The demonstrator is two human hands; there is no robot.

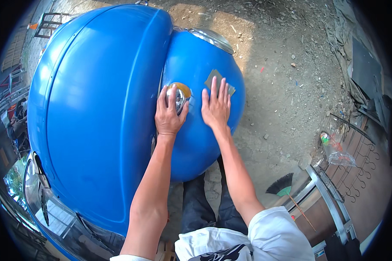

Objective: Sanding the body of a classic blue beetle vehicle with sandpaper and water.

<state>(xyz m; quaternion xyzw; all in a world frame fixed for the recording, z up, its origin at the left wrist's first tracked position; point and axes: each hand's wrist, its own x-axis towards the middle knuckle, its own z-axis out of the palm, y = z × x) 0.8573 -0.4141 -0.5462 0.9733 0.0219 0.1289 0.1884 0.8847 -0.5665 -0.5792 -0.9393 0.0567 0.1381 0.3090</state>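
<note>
A blue car with a rounded front fender point(200, 56) is before me. My left hand point(167, 115) grips the indicator lamp point(184, 90), which has an amber lens and a chrome housing and sits on top of the fender. The fingers curve over the lamp's left side, and the thumb lies on its right. To the right, my right hand point(216, 105) lies flat with fingers stretched out, pressing a grey-brown sheet like sandpaper point(213, 75) against the paint. Part of that sheet is hidden beneath the fingers.
The blue hood point(96, 95) fills the left side, with the windshield point(61, 217) at lower left. A chrome-rimmed headlight point(211, 40) is at the fender's far end. On the dirt ground to the right are a broom point(285, 189), a metal frame point(331, 204) and a plastic bag point(339, 152).
</note>
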